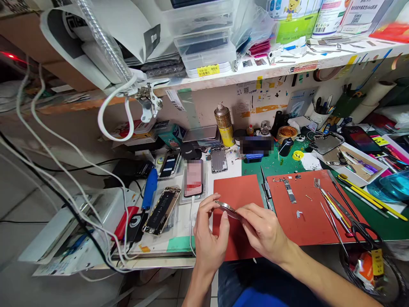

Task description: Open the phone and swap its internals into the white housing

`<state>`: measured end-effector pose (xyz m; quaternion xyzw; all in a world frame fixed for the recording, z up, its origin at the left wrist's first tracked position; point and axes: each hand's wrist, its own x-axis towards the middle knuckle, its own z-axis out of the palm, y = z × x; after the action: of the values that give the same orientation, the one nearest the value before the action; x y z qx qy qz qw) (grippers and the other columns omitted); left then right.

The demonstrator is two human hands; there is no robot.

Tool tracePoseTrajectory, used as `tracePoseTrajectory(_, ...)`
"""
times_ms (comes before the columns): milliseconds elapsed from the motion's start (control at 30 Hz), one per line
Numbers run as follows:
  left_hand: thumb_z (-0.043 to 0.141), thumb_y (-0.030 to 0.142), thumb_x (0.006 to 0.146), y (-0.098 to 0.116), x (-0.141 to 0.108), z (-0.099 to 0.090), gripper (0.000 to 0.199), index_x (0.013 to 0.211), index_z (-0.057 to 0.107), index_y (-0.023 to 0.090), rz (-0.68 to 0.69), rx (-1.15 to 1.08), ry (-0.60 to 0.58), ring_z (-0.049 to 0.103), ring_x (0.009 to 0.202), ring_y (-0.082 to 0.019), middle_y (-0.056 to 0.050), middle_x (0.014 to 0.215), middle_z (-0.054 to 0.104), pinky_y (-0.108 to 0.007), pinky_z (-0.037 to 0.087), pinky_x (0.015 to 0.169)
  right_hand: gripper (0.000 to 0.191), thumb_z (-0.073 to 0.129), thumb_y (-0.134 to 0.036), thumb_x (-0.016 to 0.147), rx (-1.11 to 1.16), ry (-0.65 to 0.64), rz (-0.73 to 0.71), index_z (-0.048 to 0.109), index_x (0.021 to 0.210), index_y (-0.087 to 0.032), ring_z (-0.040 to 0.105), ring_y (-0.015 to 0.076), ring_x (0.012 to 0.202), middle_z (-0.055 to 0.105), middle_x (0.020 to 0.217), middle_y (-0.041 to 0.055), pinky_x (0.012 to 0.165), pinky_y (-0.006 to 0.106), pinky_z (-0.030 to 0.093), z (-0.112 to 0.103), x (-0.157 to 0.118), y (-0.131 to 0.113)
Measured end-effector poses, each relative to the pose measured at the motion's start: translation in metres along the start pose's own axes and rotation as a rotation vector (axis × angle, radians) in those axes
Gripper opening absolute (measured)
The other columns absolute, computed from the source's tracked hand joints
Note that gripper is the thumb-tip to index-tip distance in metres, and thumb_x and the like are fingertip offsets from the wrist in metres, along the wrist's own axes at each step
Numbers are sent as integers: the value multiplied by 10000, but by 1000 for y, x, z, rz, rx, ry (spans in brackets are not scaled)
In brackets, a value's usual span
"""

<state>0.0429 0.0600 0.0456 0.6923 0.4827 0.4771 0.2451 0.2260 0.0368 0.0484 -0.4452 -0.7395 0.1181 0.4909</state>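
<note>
Above the red mat, both hands meet at a thin, slightly curved metal-edged piece, seen nearly edge-on. My left hand holds its left end, with the fingers over the far side and the thumb near the close side. The other end is pinched between the thumb and fingers of my right hand, which cover part of it. Its exact kind cannot be made out. To the right, a second red mat carries a narrow circuit board and a small silver part.
Tweezers and black scissors lie on the right mat. An opened phone and a phone with a lit screen, plugged into a white cable, lie left. A shelf overhangs the bench; a ring lamp hangs left.
</note>
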Motion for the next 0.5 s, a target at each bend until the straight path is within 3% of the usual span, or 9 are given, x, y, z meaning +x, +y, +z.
tracePoseTrajectory(167, 656, 297, 1034, 1, 0, -1, 191, 1213, 599, 264, 2, -1, -3, 638, 1378, -299, -148, 1421, 654, -511, 562, 1115, 266, 504, -77, 1054, 153, -62, 47, 727, 1129, -200, 692, 168, 745, 742, 900, 55, 667, 267, 585, -6, 8, 8)
tracePoseTrajectory(500, 702, 318, 1008, 5, 2, -1, 212, 1189, 609, 262, -15, -1, 5, 647, 1369, -307, -148, 1397, 663, -505, 583, 1089, 226, 541, -158, 1097, 239, -130, 104, 760, 1063, -200, 680, 159, 739, 736, 871, 43, 671, 260, 554, -9, 15, 12)
